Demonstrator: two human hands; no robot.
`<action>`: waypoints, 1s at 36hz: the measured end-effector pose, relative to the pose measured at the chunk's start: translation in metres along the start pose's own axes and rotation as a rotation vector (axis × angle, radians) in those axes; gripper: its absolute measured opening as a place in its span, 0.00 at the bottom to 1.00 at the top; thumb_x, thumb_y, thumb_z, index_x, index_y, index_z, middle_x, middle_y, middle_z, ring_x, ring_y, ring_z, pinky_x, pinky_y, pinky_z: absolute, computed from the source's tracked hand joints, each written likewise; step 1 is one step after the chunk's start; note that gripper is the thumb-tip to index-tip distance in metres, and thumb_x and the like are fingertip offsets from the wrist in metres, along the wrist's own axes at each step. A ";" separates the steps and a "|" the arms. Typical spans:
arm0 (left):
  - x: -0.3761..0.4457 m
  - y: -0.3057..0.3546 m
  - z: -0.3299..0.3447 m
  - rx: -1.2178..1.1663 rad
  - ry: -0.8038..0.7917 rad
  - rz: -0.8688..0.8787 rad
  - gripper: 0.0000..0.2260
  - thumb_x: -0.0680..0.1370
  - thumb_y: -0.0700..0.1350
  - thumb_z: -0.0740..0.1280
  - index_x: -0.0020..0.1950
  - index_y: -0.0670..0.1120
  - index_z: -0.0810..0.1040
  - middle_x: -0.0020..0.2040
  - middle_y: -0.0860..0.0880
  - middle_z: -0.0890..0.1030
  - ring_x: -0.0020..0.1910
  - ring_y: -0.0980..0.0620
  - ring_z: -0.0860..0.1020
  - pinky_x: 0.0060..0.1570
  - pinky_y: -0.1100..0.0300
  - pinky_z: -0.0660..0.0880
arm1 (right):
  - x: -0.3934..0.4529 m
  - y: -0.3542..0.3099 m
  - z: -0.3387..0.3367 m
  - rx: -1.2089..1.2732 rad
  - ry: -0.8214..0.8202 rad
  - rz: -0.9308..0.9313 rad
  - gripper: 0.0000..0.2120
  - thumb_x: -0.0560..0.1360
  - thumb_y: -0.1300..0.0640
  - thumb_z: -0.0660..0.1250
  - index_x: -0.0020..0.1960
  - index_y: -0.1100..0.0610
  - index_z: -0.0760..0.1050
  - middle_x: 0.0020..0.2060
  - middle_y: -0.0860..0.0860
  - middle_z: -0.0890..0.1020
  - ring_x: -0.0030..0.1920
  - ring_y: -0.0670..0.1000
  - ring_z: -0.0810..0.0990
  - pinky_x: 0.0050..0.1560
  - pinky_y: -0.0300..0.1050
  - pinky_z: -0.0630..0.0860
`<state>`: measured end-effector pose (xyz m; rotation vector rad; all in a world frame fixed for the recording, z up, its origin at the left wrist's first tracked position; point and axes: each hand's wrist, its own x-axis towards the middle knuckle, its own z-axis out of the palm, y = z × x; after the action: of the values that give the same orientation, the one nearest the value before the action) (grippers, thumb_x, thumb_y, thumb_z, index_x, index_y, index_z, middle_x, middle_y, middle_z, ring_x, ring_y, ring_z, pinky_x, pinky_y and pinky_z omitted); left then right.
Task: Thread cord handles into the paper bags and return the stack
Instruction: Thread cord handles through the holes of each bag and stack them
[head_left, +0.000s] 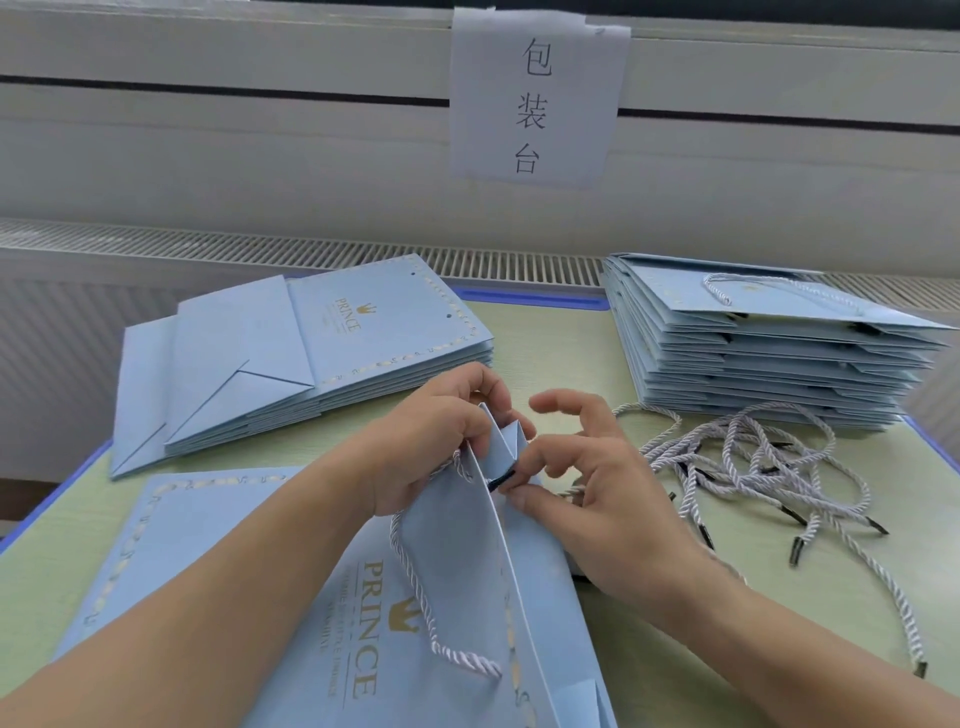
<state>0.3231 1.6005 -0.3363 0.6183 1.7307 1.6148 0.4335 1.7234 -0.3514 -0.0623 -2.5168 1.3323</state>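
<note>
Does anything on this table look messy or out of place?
Only the loose cords, lying in a tangle beside the right stack of bags. The left stack is fanned out unevenly rather than squared up. Nothing looks torn or spilled.

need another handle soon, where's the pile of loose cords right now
In the head view the loose cords lie tangled on the green table to the right of the right hand, just in front of the taller stack of threaded bags.
</note>
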 end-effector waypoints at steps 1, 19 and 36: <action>-0.001 0.000 0.001 -0.011 -0.014 -0.001 0.18 0.56 0.34 0.56 0.44 0.42 0.72 0.42 0.45 0.82 0.36 0.49 0.79 0.30 0.63 0.74 | -0.001 0.002 0.002 -0.047 0.034 -0.045 0.12 0.70 0.59 0.73 0.36 0.42 0.79 0.57 0.30 0.66 0.49 0.39 0.73 0.41 0.33 0.68; 0.004 -0.001 0.008 0.182 0.067 0.062 0.15 0.56 0.39 0.60 0.42 0.45 0.73 0.39 0.43 0.70 0.35 0.49 0.66 0.34 0.57 0.62 | 0.001 -0.003 -0.001 -0.116 0.090 -0.339 0.03 0.72 0.57 0.63 0.41 0.50 0.73 0.40 0.41 0.75 0.38 0.42 0.72 0.38 0.33 0.67; 0.004 0.000 0.001 -0.025 -0.022 -0.002 0.19 0.56 0.34 0.57 0.45 0.43 0.70 0.37 0.44 0.78 0.34 0.52 0.77 0.30 0.64 0.70 | 0.008 -0.005 -0.063 -0.241 -0.345 -0.021 0.03 0.75 0.53 0.66 0.46 0.45 0.77 0.31 0.42 0.77 0.29 0.41 0.71 0.33 0.31 0.66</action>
<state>0.3214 1.6036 -0.3372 0.6203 1.6920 1.6201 0.4433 1.7729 -0.3120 0.1564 -2.9472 1.1031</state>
